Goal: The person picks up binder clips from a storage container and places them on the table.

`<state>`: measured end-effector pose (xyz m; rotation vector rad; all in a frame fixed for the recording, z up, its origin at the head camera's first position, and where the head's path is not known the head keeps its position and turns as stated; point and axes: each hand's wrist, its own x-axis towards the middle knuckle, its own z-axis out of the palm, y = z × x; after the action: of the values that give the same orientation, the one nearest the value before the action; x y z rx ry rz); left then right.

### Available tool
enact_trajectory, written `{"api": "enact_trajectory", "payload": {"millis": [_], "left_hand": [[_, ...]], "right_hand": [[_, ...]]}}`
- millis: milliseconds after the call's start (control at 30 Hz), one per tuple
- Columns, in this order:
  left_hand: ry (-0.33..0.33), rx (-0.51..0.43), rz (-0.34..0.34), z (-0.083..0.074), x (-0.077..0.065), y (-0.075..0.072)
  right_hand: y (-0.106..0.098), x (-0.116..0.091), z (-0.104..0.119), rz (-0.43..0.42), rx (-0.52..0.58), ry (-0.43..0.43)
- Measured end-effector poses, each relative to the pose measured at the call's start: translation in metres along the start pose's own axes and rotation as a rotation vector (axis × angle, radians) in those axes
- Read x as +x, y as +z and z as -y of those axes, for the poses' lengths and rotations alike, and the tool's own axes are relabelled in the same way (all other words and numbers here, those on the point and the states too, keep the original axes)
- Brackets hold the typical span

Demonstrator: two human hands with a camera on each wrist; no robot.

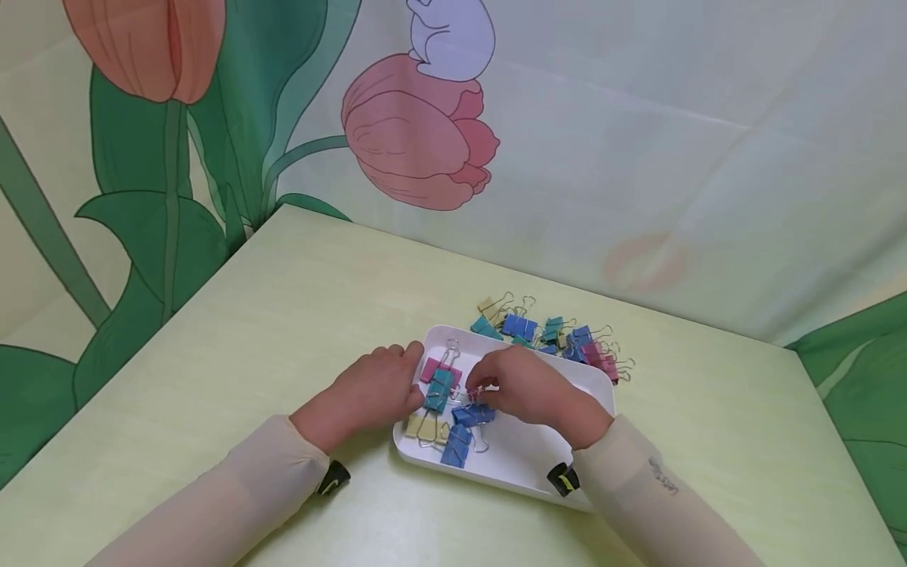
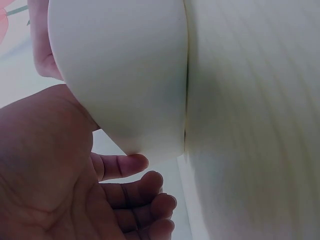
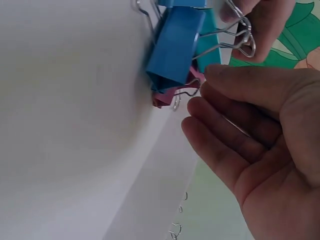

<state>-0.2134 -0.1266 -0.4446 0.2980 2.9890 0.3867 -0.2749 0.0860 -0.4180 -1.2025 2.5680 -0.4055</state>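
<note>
At its left end, a white tray is held by my left hand, thumb over the rim. In the left wrist view that hand's fingers bend against the tray's outer wall. Inside the tray, my right hand pinches a small pink binder clip by thumb and index finger; the fingers partly hide it. Around it lie a teal binder clip, another pink clip, a yellow clip and two blue clips. The right wrist view shows a blue clip close to the fingertips.
Behind the tray, a pile of blue, teal, yellow and pink binder clips lies on the pale table. A curtain with printed tulips hangs along the table's back edge.
</note>
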Motion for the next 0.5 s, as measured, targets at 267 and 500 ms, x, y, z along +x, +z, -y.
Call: {"api": "enact_trajectory", "payload": {"millis": [267, 500], "left_hand": [[0.009, 0.006, -0.014, 0.0003, -0.0013, -0.0001], [0.018, 0.003, -0.025, 0.0020, -0.0016, 0.0003]], "right_hand": [[0.0061, 0.0022, 0.0007, 0.018, -0.038, -0.015], [0.0096, 0.0023, -0.0021, -0.008, -0.078, -0.028]]}}
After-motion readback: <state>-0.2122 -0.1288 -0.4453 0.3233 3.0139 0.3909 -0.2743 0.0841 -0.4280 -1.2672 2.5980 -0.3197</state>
